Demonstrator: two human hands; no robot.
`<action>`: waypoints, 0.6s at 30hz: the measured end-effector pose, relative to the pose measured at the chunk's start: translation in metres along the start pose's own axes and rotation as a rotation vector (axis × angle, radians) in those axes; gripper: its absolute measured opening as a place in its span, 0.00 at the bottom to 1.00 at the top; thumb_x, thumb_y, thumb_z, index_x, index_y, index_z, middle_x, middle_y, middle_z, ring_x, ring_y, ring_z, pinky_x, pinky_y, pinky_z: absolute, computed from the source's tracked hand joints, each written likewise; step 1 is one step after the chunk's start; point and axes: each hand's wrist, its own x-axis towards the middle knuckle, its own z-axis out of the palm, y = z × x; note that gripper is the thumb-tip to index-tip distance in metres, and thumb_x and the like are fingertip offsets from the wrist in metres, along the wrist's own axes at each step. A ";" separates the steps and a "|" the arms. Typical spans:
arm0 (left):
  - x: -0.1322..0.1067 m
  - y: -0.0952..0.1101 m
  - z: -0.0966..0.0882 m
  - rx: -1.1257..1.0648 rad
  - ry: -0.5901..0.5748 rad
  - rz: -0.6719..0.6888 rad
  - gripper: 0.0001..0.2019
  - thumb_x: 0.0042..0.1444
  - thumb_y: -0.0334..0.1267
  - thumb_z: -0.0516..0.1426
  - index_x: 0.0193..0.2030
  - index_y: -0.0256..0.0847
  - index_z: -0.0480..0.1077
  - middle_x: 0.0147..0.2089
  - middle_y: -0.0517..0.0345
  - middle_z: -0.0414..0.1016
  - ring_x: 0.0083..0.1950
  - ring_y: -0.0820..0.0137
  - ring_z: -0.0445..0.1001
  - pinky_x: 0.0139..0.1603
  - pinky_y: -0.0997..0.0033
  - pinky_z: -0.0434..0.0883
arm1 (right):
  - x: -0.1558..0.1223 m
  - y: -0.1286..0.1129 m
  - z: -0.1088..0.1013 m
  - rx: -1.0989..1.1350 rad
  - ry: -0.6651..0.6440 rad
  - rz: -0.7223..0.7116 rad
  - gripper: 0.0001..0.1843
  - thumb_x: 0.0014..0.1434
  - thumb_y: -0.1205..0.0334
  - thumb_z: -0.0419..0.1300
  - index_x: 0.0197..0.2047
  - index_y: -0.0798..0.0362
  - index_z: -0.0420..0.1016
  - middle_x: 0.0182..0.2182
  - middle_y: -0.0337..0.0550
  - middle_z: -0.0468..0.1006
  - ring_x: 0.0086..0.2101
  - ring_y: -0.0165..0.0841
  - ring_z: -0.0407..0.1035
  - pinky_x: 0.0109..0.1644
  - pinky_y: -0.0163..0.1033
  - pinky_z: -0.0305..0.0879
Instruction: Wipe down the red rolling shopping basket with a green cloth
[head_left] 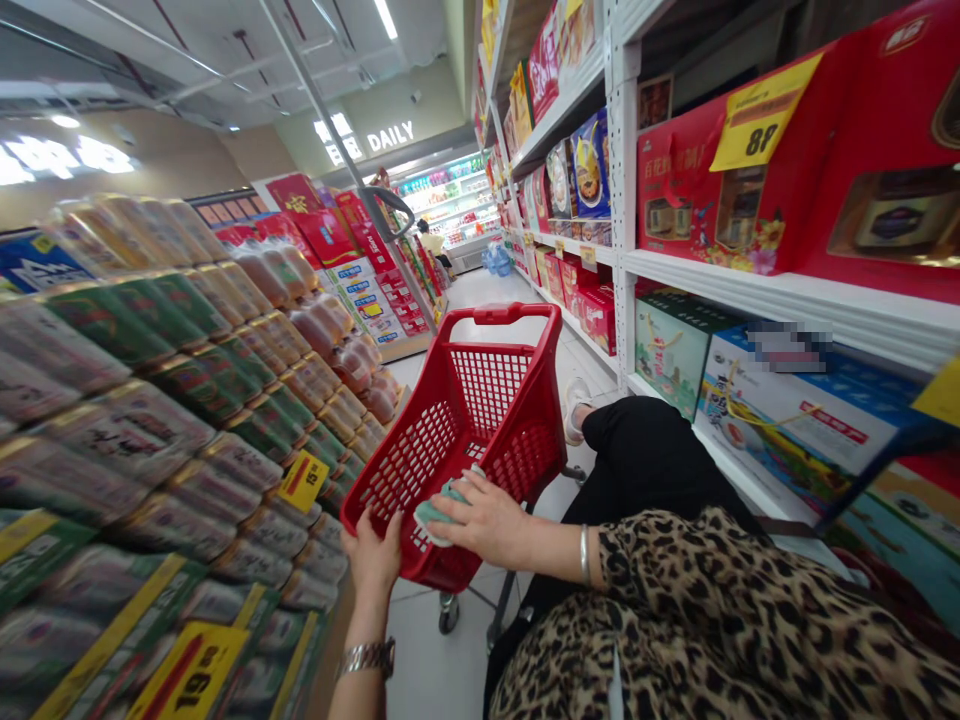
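Note:
A red plastic shopping cart (480, 400) stands on the aisle floor in front of me. My left hand (373, 557) grips its near rim, fingers curled over the edge. My right hand (484, 520) presses a pale green cloth (439, 512) against the cart's side wall, fingers closed around it. A silver watch sits on my left wrist and a silver bangle on my right. My leopard-print sleeve and black trousers fill the lower right.
Stacked shrink-wrapped can packs (187, 400) with yellow price tags rise on the left. White shelves (787, 290) with red and blue gift boxes line the right. The tiled aisle (517, 290) runs ahead to a person far off near lit coolers.

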 end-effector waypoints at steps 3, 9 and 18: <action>0.004 -0.001 -0.001 -0.015 -0.011 -0.003 0.34 0.57 0.53 0.56 0.66 0.33 0.64 0.68 0.33 0.58 0.70 0.49 0.63 0.71 0.52 0.60 | -0.005 0.032 -0.005 -0.055 -0.012 0.060 0.17 0.71 0.64 0.53 0.59 0.44 0.74 0.60 0.45 0.74 0.53 0.40 0.67 0.65 0.58 0.57; 0.015 -0.005 -0.010 -0.047 -0.050 -0.020 0.39 0.51 0.55 0.59 0.66 0.33 0.64 0.69 0.33 0.55 0.70 0.47 0.63 0.71 0.52 0.61 | -0.013 0.106 -0.023 -0.143 -0.059 0.180 0.18 0.70 0.68 0.53 0.58 0.44 0.75 0.61 0.45 0.75 0.57 0.42 0.65 0.67 0.64 0.53; 0.044 -0.030 -0.015 -0.073 -0.044 0.088 0.37 0.43 0.54 0.62 0.59 0.36 0.69 0.62 0.41 0.65 0.63 0.50 0.70 0.69 0.51 0.65 | -0.002 0.182 -0.068 -0.245 -0.166 0.349 0.18 0.69 0.70 0.54 0.57 0.43 0.76 0.64 0.44 0.71 0.63 0.42 0.63 0.70 0.61 0.48</action>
